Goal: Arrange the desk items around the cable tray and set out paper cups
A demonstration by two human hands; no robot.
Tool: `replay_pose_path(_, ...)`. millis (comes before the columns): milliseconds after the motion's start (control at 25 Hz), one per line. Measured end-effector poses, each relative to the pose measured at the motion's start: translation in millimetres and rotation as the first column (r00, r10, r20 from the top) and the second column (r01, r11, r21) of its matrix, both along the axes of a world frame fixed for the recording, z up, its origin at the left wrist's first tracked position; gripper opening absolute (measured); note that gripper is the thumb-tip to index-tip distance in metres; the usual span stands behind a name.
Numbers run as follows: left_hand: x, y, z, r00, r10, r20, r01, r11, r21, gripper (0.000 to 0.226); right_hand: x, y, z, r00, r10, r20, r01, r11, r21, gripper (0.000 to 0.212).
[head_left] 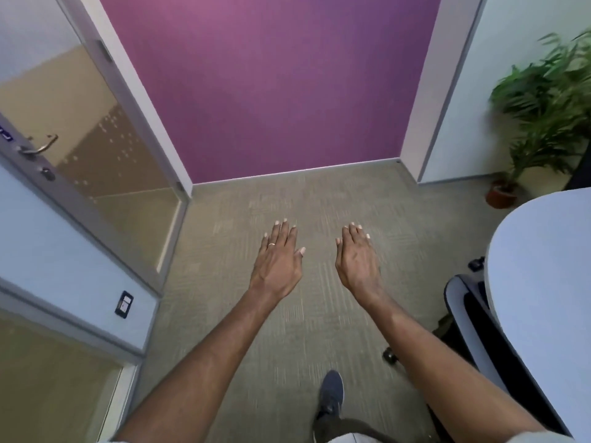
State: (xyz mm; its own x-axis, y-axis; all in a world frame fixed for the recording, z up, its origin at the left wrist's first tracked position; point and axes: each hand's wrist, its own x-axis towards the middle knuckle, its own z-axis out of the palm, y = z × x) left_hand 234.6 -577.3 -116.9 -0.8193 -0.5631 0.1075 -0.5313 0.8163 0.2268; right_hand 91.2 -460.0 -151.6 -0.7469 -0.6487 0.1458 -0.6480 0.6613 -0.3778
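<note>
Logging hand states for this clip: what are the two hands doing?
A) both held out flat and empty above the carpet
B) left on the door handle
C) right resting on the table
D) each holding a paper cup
A: the left hand and right hand are stretched flat over the carpet, holding nothing.

Purple wall (281,84): I see it at 12 o'clock, meeting the carpet (287,199).
Glass door (96,129): 10 o'clock, 1 metal handle (41,147).
Potted plant (543,100): 2 o'clock, blurred on my feed.
Office chair (463,318): 4 o'clock, 1 castor (390,355) showing.
Wall socket (123,304): 8 o'clock, low down.
</note>
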Motion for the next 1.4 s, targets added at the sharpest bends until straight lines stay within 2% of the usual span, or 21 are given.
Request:
replay_pose_path(80, -40, -32, 2, 1.000, -0.004, 0.021, 0.004, 1.000, 0.008, 0.058, -37, -30, 7, 0.998, -0.032, 0.047, 0.033, 0.999, -0.021, 0.051)
replay_pose_path(160, -84, -63, 5, 0.998, -0.022, 0.065, 0.025, 0.999, -0.037, 0.058, -76, -57, 17, 0.998, -0.053, 0.027, 0.053, 0.999, -0.009, 0.051)
replay_pose_path(280, -158, -86, 5, 0.993, -0.094, 0.065, 0.095, 0.995, -0.006, 0.057, -134, -71, 28, 0.986, -0.152, 0.075, 0.156, 0.986, -0.052, 0.051)
replay_pose_path(560, -338, -81, -4, 0.909, -0.416, 0.024, 0.416, 0.909, 0.006, 0.057, -265, -41, 15, 0.904, -0.424, 0.053, 0.426, 0.904, -0.033, 0.049)
replay_pose_path(760, -464, -68, -17, 0.778, -0.628, -0.037, 0.629, 0.776, 0.056, 0.058, -350, -5, 4, 0.782, -0.622, 0.042, 0.622, 0.783, 0.011, 0.050)
replay_pose_path(1000, -585, -51, -15, 0.550, -0.831, -0.079, 0.835, 0.544, 0.086, 0.058, -420, 24, 8, 0.571, -0.820, 0.033, 0.818, 0.572, 0.059, 0.052)
replay_pose_path(1280, -687, 23, -20, 0.305, -0.950, -0.072, 0.937, 0.285, 0.203, 0.058, -480, 84, -10, 0.324, -0.937, 0.130, 0.938, 0.336, 0.081, 0.056)
replay_pose_path(1400, -737, 67, -36, 0.200, -0.979, -0.048, 0.954, 0.183, 0.235, 0.059, -515, 120, -32, 0.254, -0.961, 0.113, 0.959, 0.265, 0.097, 0.056)
